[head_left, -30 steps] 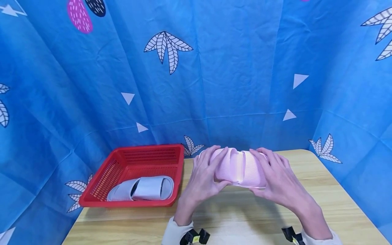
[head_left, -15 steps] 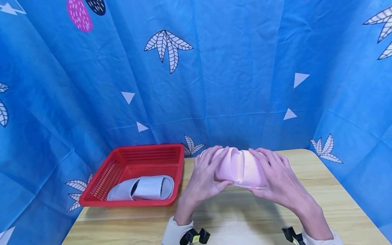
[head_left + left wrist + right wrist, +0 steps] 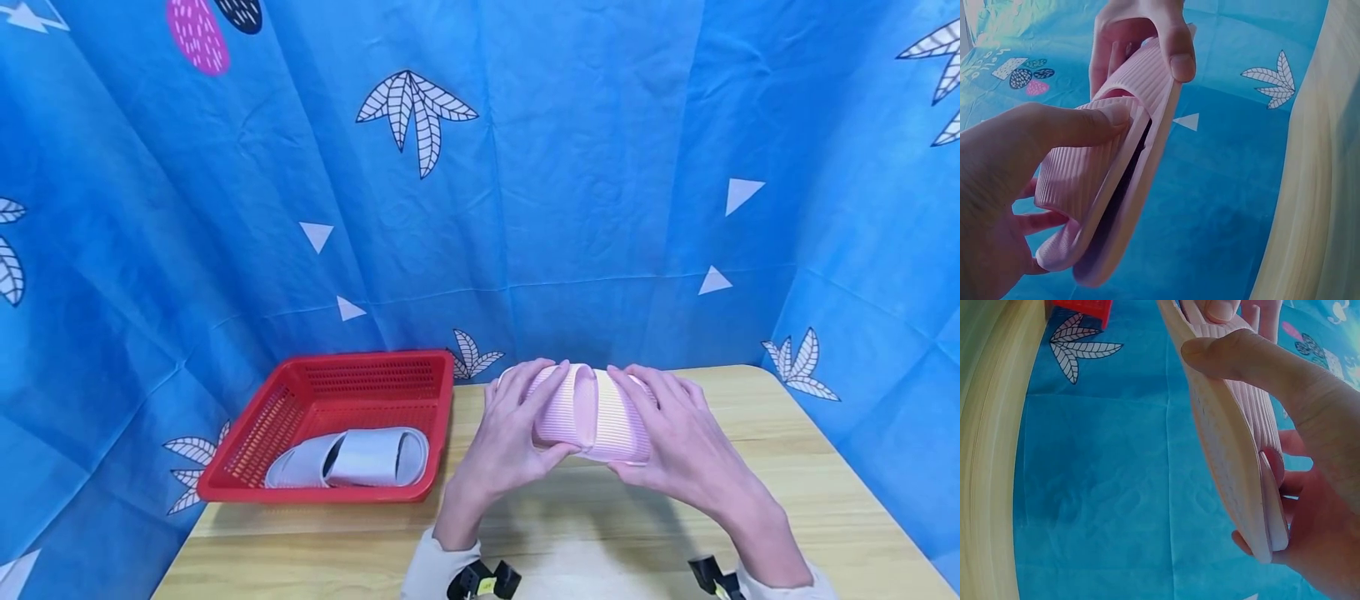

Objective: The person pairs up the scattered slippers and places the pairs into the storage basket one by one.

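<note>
Two pink slippers with ribbed straps are held up over the table, one lying partly over the other, toes pointing opposite ways. My left hand [image 3: 506,433] grips the left slipper [image 3: 557,417], its thumb across the strap in the left wrist view. The right slipper [image 3: 621,425] is in my right hand [image 3: 678,437], thumb on the sole edge. In the left wrist view a dark narrow gap shows between the two soles. The right wrist view shows the pale sole [image 3: 1225,450] from the side. Fingers behind the slippers are partly hidden.
On the left of the wooden table [image 3: 570,542] stands a red plastic basket [image 3: 315,497] with grey slippers [image 3: 367,458] inside. A blue printed curtain [image 3: 585,208] surrounds the table at the back and sides.
My left hand has shifted slightly right with its slipper, so the two straps now sit closer together and overlap more. The right hand has hardly moved; the basket stays put.
</note>
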Available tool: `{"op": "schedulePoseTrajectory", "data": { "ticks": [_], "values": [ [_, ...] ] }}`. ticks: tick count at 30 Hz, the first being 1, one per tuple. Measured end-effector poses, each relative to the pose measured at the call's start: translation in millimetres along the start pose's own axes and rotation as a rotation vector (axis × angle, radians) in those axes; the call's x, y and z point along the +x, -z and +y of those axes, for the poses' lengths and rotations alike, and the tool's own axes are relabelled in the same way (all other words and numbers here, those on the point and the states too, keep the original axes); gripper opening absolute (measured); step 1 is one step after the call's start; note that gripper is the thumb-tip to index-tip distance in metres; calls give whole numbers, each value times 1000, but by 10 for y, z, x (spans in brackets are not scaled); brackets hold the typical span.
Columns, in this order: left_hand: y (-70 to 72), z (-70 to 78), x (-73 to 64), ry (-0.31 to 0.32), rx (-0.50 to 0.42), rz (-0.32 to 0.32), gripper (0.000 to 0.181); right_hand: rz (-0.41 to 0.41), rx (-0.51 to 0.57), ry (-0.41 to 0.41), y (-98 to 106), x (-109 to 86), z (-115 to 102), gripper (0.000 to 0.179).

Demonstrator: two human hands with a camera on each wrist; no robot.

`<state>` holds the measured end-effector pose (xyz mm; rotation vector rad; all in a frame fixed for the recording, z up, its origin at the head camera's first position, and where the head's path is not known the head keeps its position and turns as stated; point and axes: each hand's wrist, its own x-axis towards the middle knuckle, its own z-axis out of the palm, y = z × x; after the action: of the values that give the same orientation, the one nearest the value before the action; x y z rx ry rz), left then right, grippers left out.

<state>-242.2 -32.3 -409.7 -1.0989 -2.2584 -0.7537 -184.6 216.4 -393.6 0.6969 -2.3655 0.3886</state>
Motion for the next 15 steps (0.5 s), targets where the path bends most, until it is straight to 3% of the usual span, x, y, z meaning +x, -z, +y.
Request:
{"op": "schedulePoseTrajectory", "data": {
  "ticks": [15],
  "values": [
    [0, -24, -12, -1, -73, 2, 106, 21, -15, 22, 26, 6, -15, 112]
  ]
}}
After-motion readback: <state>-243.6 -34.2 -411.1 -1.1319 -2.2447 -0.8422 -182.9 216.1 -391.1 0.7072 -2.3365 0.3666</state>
